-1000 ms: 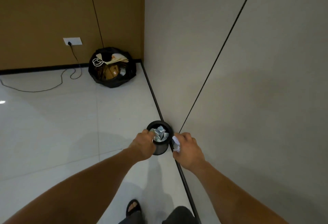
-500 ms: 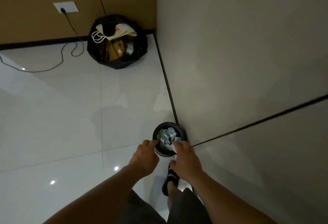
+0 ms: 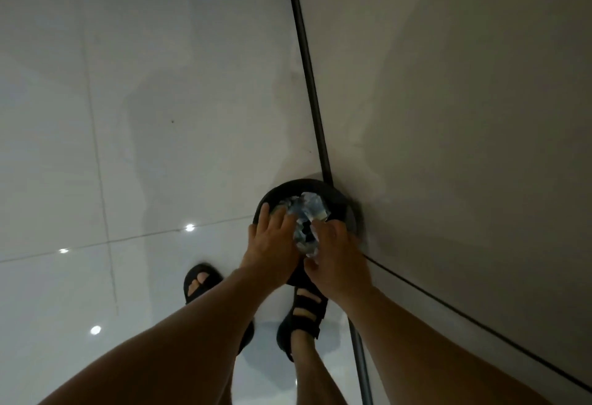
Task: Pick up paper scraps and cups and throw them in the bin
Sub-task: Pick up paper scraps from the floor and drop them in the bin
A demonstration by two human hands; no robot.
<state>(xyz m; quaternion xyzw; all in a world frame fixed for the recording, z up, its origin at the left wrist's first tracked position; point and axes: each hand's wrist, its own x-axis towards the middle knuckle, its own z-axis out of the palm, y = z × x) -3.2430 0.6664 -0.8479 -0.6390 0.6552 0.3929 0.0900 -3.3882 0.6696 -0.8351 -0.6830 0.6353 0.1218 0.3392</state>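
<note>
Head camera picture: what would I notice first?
The left hand and right hand lie on crumpled paper heaped in a round black bin by the wall, just below the picture's middle. Under them, two feet in black sandals stand on the shiny white floor.

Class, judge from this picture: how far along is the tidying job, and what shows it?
Done: the black bin already brims with crumpled paper. In hand: the left hand presses on the heap; the right hand seems to grip a wad at its edge. Left: letting that wad drop into the bin.
</note>
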